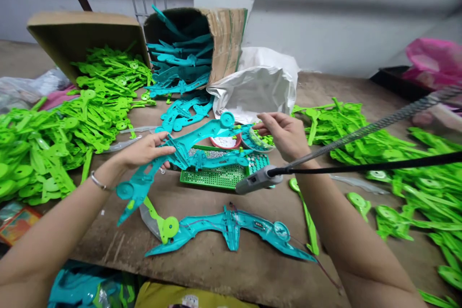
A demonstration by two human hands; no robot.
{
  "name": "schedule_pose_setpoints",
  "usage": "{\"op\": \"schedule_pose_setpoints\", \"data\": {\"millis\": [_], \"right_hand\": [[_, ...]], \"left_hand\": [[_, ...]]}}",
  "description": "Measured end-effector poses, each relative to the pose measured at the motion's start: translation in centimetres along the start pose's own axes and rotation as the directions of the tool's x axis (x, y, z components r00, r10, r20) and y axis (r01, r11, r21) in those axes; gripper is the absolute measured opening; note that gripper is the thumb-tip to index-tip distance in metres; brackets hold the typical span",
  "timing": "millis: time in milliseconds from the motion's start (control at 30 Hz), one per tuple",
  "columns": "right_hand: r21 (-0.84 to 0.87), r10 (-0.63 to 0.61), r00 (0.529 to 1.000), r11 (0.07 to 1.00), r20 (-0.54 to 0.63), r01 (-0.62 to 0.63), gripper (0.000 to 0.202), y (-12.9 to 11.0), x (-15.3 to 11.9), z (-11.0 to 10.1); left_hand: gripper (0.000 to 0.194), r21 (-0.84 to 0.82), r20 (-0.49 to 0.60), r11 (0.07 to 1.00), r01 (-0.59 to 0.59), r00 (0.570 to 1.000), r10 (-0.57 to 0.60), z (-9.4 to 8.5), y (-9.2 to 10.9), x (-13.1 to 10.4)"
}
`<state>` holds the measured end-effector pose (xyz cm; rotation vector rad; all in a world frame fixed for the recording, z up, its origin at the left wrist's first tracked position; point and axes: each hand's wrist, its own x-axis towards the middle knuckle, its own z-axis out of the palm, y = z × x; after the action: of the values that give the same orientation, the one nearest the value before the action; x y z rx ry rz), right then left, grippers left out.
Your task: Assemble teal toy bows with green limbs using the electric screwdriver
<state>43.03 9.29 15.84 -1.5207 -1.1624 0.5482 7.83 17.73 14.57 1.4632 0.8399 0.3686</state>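
Observation:
My left hand [153, 151] is closed around the middle of a teal plastic toy bow piece [202, 134], raised aslant above the table. A small lime bit shows at its lower left tip. My right hand [285, 132] is at the other tip, thumb and fingers pinched; whatever they hold is too small to make out. Below lies another teal bow shell [212, 224], with thin wires along it and a lime arm piece [168, 226] at its left end. Behind the raised piece are a green perforated tray [212, 178], a red bowl of white bits [227, 142] and a bowl of small lime parts [265, 139].
Lime plastic parts [72, 130] are heaped at left, with another heap [361, 134] at right. Cardboard boxes [227, 38] and a white sack [263, 86] stand behind. A grey tool on a cord [256, 180] hangs in front of my right forearm.

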Motion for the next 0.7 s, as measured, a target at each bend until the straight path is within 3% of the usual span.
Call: {"op": "schedule_pose_setpoints", "data": {"millis": [67, 167, 267, 367, 433, 500, 600, 700], "right_hand": [[0.016, 0.021, 0.999, 1.000, -0.041, -0.021, 0.050, 0.5, -0.1, -1.5], [0.017, 0.078, 0.996, 0.997, -0.032, -0.077, 0.050, 1.7, -0.6, -2.9], [0.019, 0.116, 0.992, 0.993, -0.044, -0.115, 0.048, 2.6, -1.2, -3.5], [0.044, 0.151, 0.987, 0.988, -0.047, -0.149, 0.049, 3.2, -1.4, -3.4], [0.063, 0.173, 0.984, 0.983, -0.029, -0.171, 0.050, 3.5, -1.4, -3.2], [0.080, 0.187, 0.982, 0.979, -0.013, -0.186, 0.051, 3.7, -1.3, -3.0], [0.080, 0.172, 0.985, 0.982, -0.001, -0.171, 0.047, 4.2, -1.0, -2.9], [0.065, 0.164, 0.986, 0.984, -0.002, -0.164, 0.043, 4.5, -1.0, -2.9]], "left_hand": [[0.037, 0.075, 0.070, 0.997, 0.028, 0.997, -0.033, -2.0, 0.8, 1.3], [0.037, 0.081, 0.140, 0.994, 0.077, 0.986, -0.088, -3.6, 1.9, 2.8], [0.038, 0.040, 0.173, 0.994, 0.105, 0.979, -0.111, -4.1, 2.6, 3.8], [0.036, -0.065, 0.127, 0.990, 0.124, 0.985, -0.115, -4.1, 2.9, 4.2], [0.031, -0.189, 0.013, 0.977, 0.104, 0.995, -0.103, -4.0, 3.1, 4.3], [0.024, -0.322, -0.180, 0.947, 0.010, 0.981, -0.072, -3.9, 3.2, 4.2], [0.015, -0.513, -0.461, 0.828, -0.226, 0.886, -0.044, -3.0, 3.3, 3.8], [0.014, -0.665, -0.600, 0.639, -0.388, 0.786, -0.147, -0.9, 2.4, 3.4]]}}
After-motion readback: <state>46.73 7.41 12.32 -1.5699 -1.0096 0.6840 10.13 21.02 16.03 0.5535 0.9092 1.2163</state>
